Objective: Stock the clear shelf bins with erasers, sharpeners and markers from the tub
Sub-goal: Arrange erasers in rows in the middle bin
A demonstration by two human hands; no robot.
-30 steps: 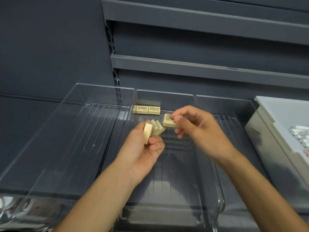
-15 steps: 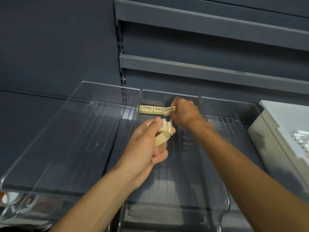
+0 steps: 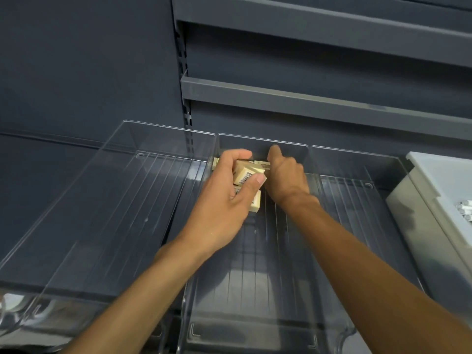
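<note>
Head view: one camera looks down over both forearms into three clear bins set against a dark grey shelving unit point(image 3: 306, 98).
Left: the left hand point(image 3: 224, 200) curls around a small stack of cream rectangular erasers point(image 3: 246, 173), thumb pressed on top, over the rear of the middle clear ribbed plastic bin point(image 3: 255, 290).
Right: the right hand point(image 3: 286, 177) reaches to that bin's back wall, fingers curled down and thumb up, touching the end of the eraser row point(image 3: 261, 164). Its fingertips are hidden, so I cannot tell whether it pinches an eraser or has let go.
Row: the eraser row lies flat along the back wall, mostly covered by both hands.
Neighbours: the left clear bin point(image 3: 102, 213) and right clear bin point(image 3: 344, 190) flank the middle one.
Tub: the grey plastic tub point(image 3: 413, 215) stands just right of the bins, with white markers point(image 3: 463, 213) showing inside.
Change: a second ago the right hand pinched one eraser in mid-air beside the left. It has since carried it to the row, and the left hand has followed, nearer the back wall.
Meaning: probably one more eraser joins the row. The left-hand stack remains to place, and sharpeners and markers are not yet stocked.
</note>
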